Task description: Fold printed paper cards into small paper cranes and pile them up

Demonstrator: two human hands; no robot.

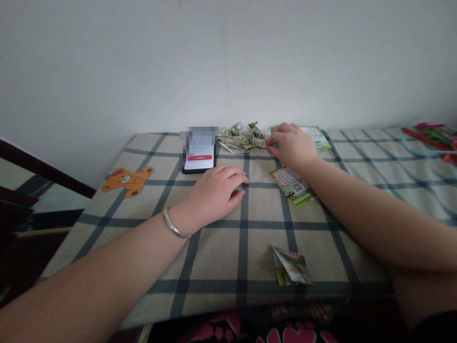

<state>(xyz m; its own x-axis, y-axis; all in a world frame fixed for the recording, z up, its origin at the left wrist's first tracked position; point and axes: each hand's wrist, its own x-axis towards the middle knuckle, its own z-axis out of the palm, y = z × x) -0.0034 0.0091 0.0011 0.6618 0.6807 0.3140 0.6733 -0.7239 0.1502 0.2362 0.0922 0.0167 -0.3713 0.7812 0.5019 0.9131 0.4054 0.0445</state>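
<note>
My left hand (223, 190), a silver bangle on its wrist, lies palm down on the checked tablecloth with fingers stretched out and nothing in them. At the back of the table, my right hand (293, 143) has thumb and fingertips pinched on a small folded paper (262, 142) at the right edge of a pile of folded papers (239, 138). The pile is green, white and orange print. Below the right wrist lies a flat printed leaflet (294, 186) with a QR code. Nearer me, a partly folded leaflet (292, 267) stands creased on the cloth.
A phone (200, 162) with a lit screen lies left of the pile. More flat leaflets (317, 138) lie behind my right hand. A bear sticker (128, 182) is at the left. Red and green strips (433, 138) lie far right. A wall (228, 62) bounds the table's back.
</note>
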